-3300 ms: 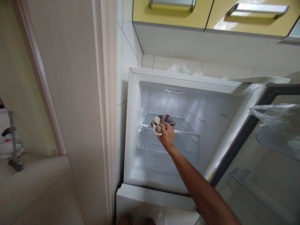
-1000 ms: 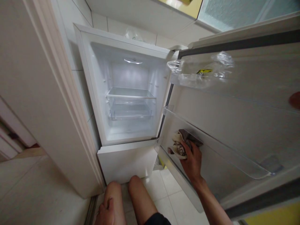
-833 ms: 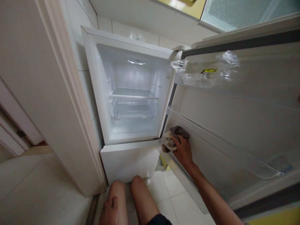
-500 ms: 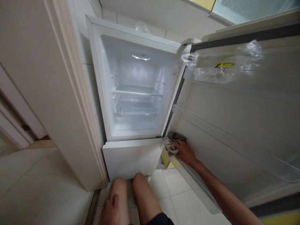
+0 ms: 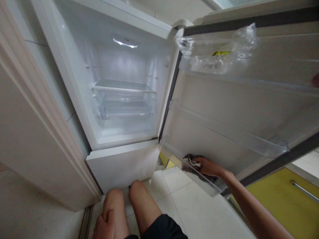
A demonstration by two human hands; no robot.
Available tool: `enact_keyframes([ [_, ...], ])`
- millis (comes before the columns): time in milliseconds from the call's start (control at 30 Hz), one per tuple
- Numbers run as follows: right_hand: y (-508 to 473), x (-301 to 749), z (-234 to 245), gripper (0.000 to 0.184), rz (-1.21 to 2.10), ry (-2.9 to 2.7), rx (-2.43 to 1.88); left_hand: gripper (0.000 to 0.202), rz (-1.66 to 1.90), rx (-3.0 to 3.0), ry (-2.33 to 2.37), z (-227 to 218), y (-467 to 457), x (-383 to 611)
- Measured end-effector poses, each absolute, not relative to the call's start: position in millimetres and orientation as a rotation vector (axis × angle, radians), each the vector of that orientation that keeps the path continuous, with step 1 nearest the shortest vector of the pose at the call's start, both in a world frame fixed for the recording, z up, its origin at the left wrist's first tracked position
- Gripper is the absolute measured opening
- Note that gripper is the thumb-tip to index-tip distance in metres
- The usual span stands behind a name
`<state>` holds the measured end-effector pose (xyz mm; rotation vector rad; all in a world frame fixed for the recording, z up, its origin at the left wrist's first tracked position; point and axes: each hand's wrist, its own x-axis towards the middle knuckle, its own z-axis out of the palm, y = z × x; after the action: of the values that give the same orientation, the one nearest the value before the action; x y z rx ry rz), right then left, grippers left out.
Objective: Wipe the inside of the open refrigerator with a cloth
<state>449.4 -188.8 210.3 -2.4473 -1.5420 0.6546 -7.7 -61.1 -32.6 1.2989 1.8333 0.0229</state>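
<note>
My right hand (image 5: 208,166) is closed on a crumpled dark and pale cloth (image 5: 190,162). Both are down inside the clear bottom bin (image 5: 171,155) of the open fridge door (image 5: 211,103), and the bin's front partly covers the cloth. Some of the dark fabric spreads beneath my palm. My left hand (image 5: 104,225) lies on my left thigh with nothing in it, its fingers only partly visible.
To the left is the lit fridge compartment (image 5: 122,63), with a glass shelf (image 5: 124,85) and a clear drawer (image 5: 126,109). Crumpled clear plastic (image 5: 243,41) sits in the top door bin. A yellow cabinet (image 5: 281,192) stands behind the door; a door frame (image 5: 37,116) borders the left.
My right hand has moved the cloth along the bottom bin, away from the hinge. The view has shifted right and closer to the fridge. My left hand stays on my thigh.
</note>
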Motion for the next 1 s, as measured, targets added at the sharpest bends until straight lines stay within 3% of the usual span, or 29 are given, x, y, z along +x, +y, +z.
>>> enact_keyframes([
  [233,-223,448,238,0.054,0.799,-1.567,-2.59,0.108,-0.024,1.351,1.859,-43,-59,-9],
  [433,-200,448,230,0.056,0.721,-1.622,-2.635,0.108,-0.008,1.355,1.848,-54,-59,-8],
  [600,-168,447,221,0.046,0.795,-1.653,-2.453,0.106,-0.023,1.395,1.855,-53,-64,0],
  [733,-134,446,214,0.05,0.774,-1.664,-2.342,0.105,-0.016,1.395,1.853,-49,-70,5],
  [1000,-48,437,181,0.047,0.472,-1.444,-2.053,0.105,-0.013,1.384,1.889,-53,-68,3],
])
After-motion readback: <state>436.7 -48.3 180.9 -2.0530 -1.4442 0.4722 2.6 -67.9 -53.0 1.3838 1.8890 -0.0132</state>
